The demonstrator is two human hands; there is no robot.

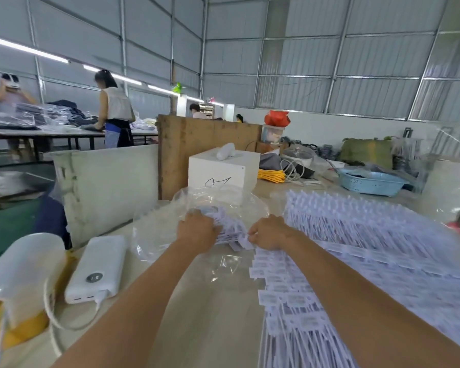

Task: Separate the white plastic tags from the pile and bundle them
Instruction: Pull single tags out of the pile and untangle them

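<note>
- Around the hands, the worktable (218, 322) carries many things: a white power bank (97, 269) with a cable near the left edge, and a white jug-like container (24, 264) just beside it at the near left corner.
- Behind the hands stands a white box (223, 170), and a wooden board (197, 144) stands upright at the far edge.
- A blue plastic basin (369, 183) sits toward the far right corner; what is inside is not clear.
- A clear plastic bag (170, 227) lies open in the middle and holds a bunch of white plastic tags (230, 231).
- The left hand (198, 229) grips this bunch inside the bag.
- The right hand (267, 233) pinches one tag end at the bag's mouth, close to the left hand.
- A large pile of tags (369, 256) covers the right side of the worktable, just beside the right hand.
</note>
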